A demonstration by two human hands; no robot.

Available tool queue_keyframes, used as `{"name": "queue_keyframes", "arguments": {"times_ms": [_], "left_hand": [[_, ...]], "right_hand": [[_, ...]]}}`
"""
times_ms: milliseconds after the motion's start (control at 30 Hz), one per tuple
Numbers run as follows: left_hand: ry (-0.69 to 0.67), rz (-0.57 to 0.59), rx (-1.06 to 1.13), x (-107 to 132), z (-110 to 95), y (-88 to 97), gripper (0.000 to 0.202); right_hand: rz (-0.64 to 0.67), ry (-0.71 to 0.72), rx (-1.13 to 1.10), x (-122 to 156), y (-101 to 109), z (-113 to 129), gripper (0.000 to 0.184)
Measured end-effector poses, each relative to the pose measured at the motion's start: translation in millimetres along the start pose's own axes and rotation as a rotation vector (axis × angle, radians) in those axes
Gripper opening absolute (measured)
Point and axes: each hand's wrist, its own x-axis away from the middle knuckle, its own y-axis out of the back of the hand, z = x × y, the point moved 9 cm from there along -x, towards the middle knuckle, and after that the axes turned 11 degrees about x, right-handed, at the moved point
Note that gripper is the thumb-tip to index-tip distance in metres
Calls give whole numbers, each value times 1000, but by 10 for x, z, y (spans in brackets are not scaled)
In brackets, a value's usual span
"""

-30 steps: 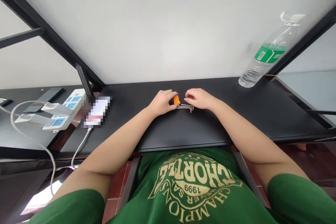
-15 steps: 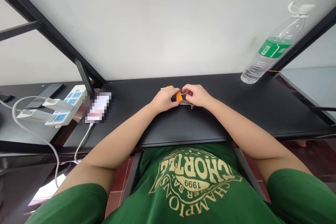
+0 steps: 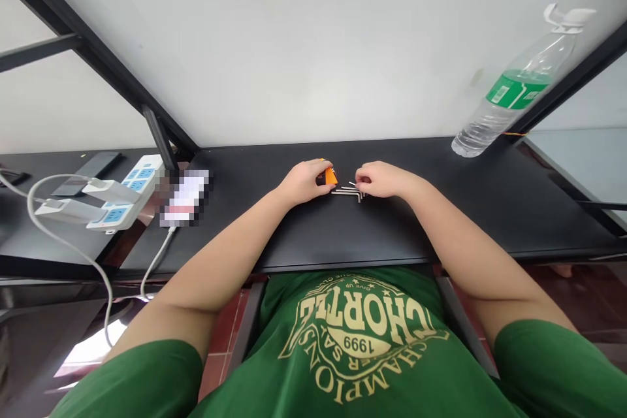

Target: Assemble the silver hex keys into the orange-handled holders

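Currently, left grip [image 3: 319, 177] pinches one orange angular holder [image 3: 332, 176]; right grip [image 3: 362, 180] curled, hold unclear, by 3+ silver L-shaped keys [image 3: 345, 192]; black desk [image 3: 337, 235] edge apart.

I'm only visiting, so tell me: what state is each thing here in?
Orange holder: gripped, partly hidden
Left hand: closed around the orange holder
L-shaped metal rods: lying on the black desk
Right hand: curled at the rods; grip unclear
Bottle: upright, capped
Phone: bright but blurred screen, cable attached
Power strip: two white adapters plugged in
Dark slab: lying flat
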Motion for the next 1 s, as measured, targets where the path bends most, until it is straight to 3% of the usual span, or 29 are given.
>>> {"name": "queue_keyframes", "arguments": {"times_ms": [100, 233, 367, 567, 700, 833, 1000], "left_hand": [[10, -4, -1, 2, 10, 5, 44], [0, -4, -14, 3, 17, 5, 45], [-38, -3, -25, 3, -29, -1, 47], [-118, 56, 34, 13, -206, -63, 42], [-120, 56, 49, 14, -227, -83, 40], [-107, 61, 16, 6, -210, -90, 40], [-31, 71, -64, -3, -121, -56, 43]], "right_hand": [[10, 32, 18, 14, -3, 148, 18], [20, 59, 40, 26, -49, 310, 7], [-35, 115, -2, 6, -56, 404, 10], [-306, 82, -282, -19, 110, 321, 10], [-337, 63, -408, -31, 70, 336, 13], [-349, -19, -394, -51, 46, 315, 21], [-306, -189, -338, -47, 81, 102, 16]]}}
